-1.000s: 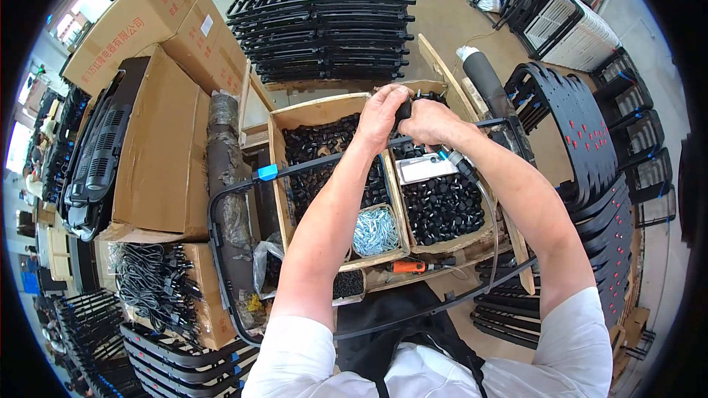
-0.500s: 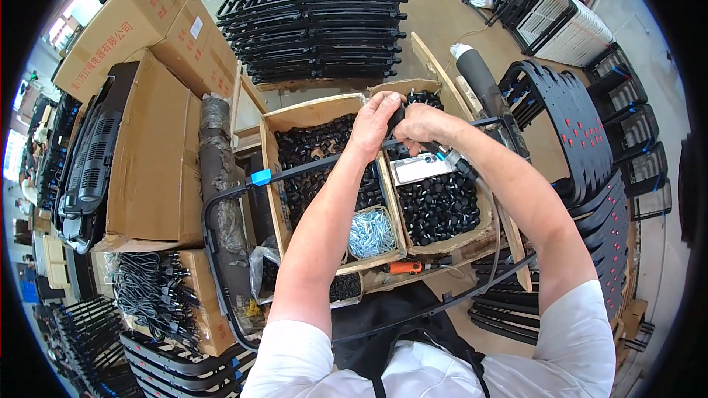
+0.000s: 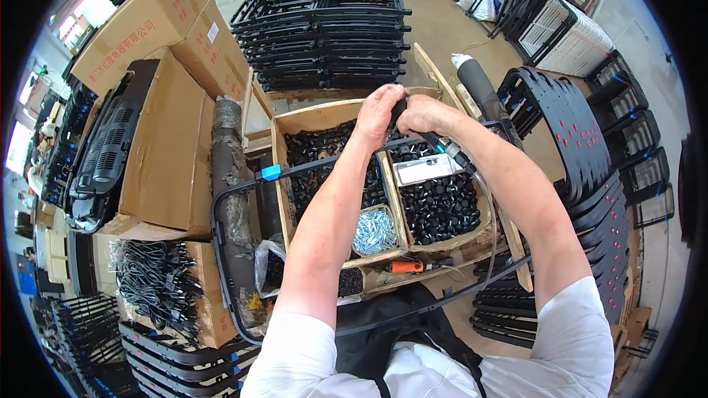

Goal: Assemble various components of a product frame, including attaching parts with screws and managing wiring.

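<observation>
My right hand [image 3: 428, 114] is wrapped round a black screwdriver-like power tool [image 3: 434, 140], whose blue-ringed rear end and hose fitting show below my fingers. My left hand [image 3: 380, 110] meets it, fingers closed around a dark piece [image 3: 399, 109]; whether that is a separate part or the tool's front end is hidden. Both hands are above the far part of a divided wooden box [image 3: 398, 210]. Under my forearms lies a black tubular frame [image 3: 317, 164] with a blue tape tab [image 3: 271, 172].
The box holds black knobs [image 3: 439, 210], silver screws [image 3: 374, 231] and a white rectangular case [image 3: 424, 169]. An orange-handled tool [image 3: 405, 267] lies at its near edge. Cartons [image 3: 158, 155] and bundled cables [image 3: 156, 280] stand left; stacked black frames [image 3: 321, 29] stand beyond, curved panels [image 3: 568, 133] right.
The view has shifted slightly, so the surroundings sit a little lower and to the right. My hands stay together, my right hand drawn a little closer round the tool.
</observation>
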Available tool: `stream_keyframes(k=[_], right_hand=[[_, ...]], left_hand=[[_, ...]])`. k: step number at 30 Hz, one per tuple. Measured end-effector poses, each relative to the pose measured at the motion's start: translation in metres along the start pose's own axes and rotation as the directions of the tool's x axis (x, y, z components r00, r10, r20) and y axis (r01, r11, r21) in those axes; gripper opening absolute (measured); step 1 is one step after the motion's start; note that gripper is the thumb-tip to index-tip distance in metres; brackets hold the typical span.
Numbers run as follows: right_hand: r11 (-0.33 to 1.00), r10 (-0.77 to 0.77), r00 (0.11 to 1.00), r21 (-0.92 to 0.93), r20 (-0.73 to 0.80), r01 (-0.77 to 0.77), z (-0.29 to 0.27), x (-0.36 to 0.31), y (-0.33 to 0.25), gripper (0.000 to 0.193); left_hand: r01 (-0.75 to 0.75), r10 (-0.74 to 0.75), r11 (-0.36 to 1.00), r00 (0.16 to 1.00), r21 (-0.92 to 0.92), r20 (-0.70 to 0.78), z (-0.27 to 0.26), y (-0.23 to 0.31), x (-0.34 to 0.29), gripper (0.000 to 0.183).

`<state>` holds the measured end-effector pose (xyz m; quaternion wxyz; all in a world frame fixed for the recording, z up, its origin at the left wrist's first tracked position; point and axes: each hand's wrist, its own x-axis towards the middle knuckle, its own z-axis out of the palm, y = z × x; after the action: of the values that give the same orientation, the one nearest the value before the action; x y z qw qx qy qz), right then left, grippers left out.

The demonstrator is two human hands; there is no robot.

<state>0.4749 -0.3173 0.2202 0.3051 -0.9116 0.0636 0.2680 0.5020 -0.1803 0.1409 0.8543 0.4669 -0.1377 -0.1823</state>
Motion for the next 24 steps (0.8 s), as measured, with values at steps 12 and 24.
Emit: stream_keyframes(k=[12, 24], right_hand=[[0.938, 0.147, 0.988, -0.311, -0.049, -0.155, 0.089, -0.317, 0.075, 0.043], [0.975, 0.127, 0.989, -0.175, -0.077, -0.138, 0.166, -0.388, 0.128, 0.048]], left_hand=[[0.316, -0.259, 0.947, 0.861, -0.062, 0.438, 0.139, -0.044, -0.255, 0.028], [0.424, -0.357, 0.903, 0.831, -0.071, 0.427, 0.160, -0.090, -0.346, 0.032]])
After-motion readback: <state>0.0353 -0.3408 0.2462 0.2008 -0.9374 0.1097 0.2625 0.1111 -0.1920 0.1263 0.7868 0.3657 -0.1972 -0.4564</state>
